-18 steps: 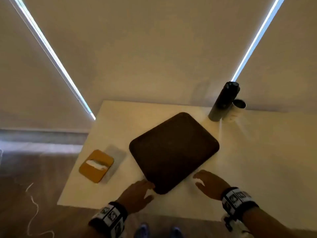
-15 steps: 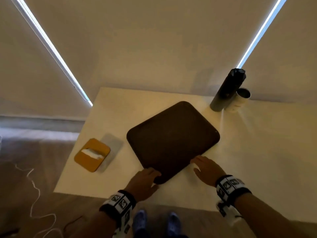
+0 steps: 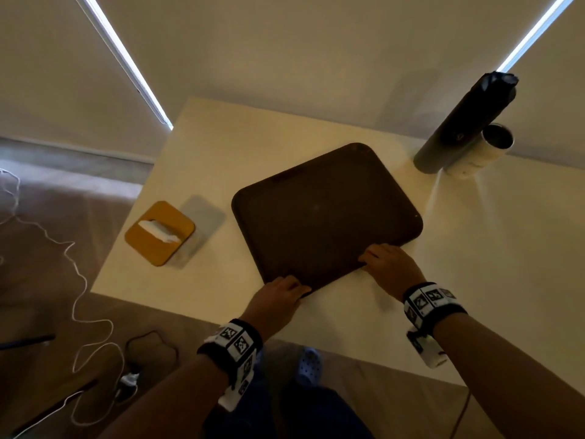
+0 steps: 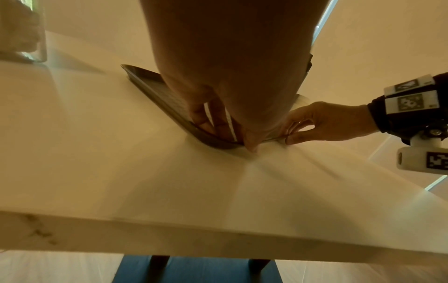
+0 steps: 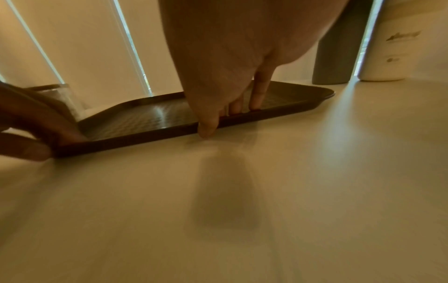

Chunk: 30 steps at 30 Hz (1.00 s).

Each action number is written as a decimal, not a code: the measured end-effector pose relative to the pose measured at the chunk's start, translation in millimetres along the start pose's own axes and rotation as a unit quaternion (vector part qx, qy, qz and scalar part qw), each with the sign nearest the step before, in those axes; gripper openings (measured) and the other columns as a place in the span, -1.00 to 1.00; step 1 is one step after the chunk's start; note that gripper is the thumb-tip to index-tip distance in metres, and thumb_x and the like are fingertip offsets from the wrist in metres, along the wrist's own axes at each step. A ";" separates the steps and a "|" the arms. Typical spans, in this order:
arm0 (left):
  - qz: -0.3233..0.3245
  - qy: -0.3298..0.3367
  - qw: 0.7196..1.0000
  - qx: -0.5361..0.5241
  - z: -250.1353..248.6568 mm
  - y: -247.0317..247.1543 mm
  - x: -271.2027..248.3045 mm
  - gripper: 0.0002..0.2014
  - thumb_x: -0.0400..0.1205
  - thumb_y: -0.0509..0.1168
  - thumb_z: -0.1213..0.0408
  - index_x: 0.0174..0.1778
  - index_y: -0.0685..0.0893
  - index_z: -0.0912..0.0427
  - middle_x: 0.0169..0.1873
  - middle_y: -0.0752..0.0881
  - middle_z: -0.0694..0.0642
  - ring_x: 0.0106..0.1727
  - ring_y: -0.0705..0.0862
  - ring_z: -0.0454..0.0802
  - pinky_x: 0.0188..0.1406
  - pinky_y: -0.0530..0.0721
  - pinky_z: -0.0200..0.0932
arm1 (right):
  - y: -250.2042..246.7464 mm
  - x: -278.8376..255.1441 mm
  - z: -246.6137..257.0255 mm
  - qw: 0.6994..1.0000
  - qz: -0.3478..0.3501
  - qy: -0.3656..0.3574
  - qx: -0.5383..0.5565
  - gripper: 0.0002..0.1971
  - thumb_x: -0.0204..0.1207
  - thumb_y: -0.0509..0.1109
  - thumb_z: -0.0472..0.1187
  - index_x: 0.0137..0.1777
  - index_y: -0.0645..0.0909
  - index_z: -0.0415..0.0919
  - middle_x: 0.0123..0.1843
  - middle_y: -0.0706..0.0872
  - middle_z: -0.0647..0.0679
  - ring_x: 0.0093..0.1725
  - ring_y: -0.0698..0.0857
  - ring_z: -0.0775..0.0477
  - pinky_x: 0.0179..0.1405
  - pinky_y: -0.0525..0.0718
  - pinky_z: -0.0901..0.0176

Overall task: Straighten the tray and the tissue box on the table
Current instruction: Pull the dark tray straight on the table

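A dark brown tray [image 3: 323, 213] lies skewed on the white table [image 3: 474, 280], one corner pointing at me. My left hand [image 3: 278, 296] grips that near corner, fingers over the rim and thumb under the edge [image 4: 218, 126]. My right hand [image 3: 389, 264] pinches the near right edge, fingers inside the tray [image 5: 244, 104] and thumb against its outer side. A clear tissue box with a yellow lid [image 3: 160, 232] and a white tissue sticking out stands askew near the table's left edge, apart from both hands.
A tall dark grey cylinder [image 3: 459, 128] and a white bottle [image 3: 481, 153] stand at the back right, close to the tray's far corner. White cables [image 3: 76, 280] trail on the floor to the left. The table's near edge lies just behind my wrists.
Both hands have moved forward from the table beside the tray onto its rim and taken hold of it. The tray's place on the table looks the same.
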<state>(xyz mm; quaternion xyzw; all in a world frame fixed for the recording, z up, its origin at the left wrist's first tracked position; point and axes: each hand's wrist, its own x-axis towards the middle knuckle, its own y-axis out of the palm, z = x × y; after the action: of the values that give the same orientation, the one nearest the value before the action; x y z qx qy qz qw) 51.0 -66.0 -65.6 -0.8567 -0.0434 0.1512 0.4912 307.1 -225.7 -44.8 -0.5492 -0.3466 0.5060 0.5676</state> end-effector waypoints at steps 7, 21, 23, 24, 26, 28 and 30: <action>-0.030 -0.035 0.998 0.048 36.2 -27.9 -2.9 -0.65 0.71 0.29 0.35 0.42 0.66 0.07 0.20 0.69 0.14 0.13 0.65 0.16 0.05 0.69 0.06 | 14.7 9.3 25.8 0.999 -0.021 -0.035 0.019 -0.74 0.38 0.59 -0.30 0.06 0.71 -0.22 -0.03 0.71 -0.14 -0.12 0.66 -0.15 -0.22 0.68 0.05; -0.062 -0.016 0.997 0.042 72.7 -53.3 43.8 -0.63 0.63 0.39 0.33 0.36 0.68 -0.02 0.24 0.70 0.08 0.28 0.64 0.11 0.21 0.68 0.15 | 28.1 28.9 49.6 0.992 -0.069 0.059 0.091 -0.59 0.34 0.57 -0.46 0.19 0.71 -0.22 0.07 0.75 -0.17 -0.02 0.70 -0.19 -0.11 0.73 -0.02; -0.062 -0.027 0.997 0.039 83.0 -59.8 53.5 -0.62 0.64 0.39 0.35 0.36 0.68 -0.04 0.24 0.70 0.06 0.26 0.64 0.10 0.19 0.68 0.12 | 24.9 42.1 51.8 0.989 -0.083 0.073 0.098 -0.60 0.32 0.58 -0.48 0.16 0.73 -0.22 0.03 0.75 -0.16 -0.07 0.70 -0.19 -0.15 0.73 0.00; -0.060 -0.027 0.997 0.040 88.5 -64.4 58.8 -0.62 0.63 0.39 0.35 0.36 0.68 -0.04 0.24 0.70 0.05 0.26 0.64 0.09 0.19 0.67 0.11 | 23.1 49.6 53.3 0.988 -0.088 0.078 0.099 -0.61 0.32 0.58 -0.48 0.15 0.73 -0.22 0.02 0.76 -0.16 -0.09 0.70 -0.19 -0.17 0.73 0.00; -0.059 -0.028 0.997 0.044 100.0 -74.3 70.5 -0.61 0.63 0.38 0.36 0.36 0.68 -0.05 0.24 0.69 0.04 0.25 0.63 0.08 0.21 0.65 0.10 | 19.9 65.0 55.8 0.987 -0.093 0.085 0.101 -0.62 0.33 0.57 -0.49 0.14 0.73 -0.21 0.00 0.75 -0.14 -0.11 0.70 -0.19 -0.20 0.73 0.00; -0.064 -0.032 0.996 0.045 110.7 -84.1 82.5 -0.62 0.64 0.37 0.37 0.35 0.69 -0.05 0.22 0.69 0.04 0.22 0.63 0.08 0.19 0.65 0.10 | 16.7 80.0 57.1 0.985 -0.097 0.092 0.107 -0.62 0.34 0.56 -0.49 0.15 0.73 -0.20 0.00 0.75 -0.14 -0.12 0.69 -0.18 -0.21 0.72 0.01; -0.070 -0.037 0.996 0.041 119.8 -91.3 92.8 -0.63 0.63 0.36 0.38 0.33 0.71 -0.04 0.18 0.70 0.05 0.18 0.63 0.10 0.13 0.66 0.11 | 13.8 93.2 57.2 0.984 -0.099 0.102 0.110 -0.63 0.37 0.56 -0.47 0.16 0.73 -0.20 0.01 0.75 -0.13 -0.11 0.69 -0.18 -0.18 0.72 0.01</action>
<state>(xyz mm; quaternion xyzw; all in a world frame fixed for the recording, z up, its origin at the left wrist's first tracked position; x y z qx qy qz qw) 109.8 100.9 -64.2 -0.8246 -0.1152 0.1491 0.5334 273.2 -122.6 -64.4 -0.4954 -0.2817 0.4238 0.7040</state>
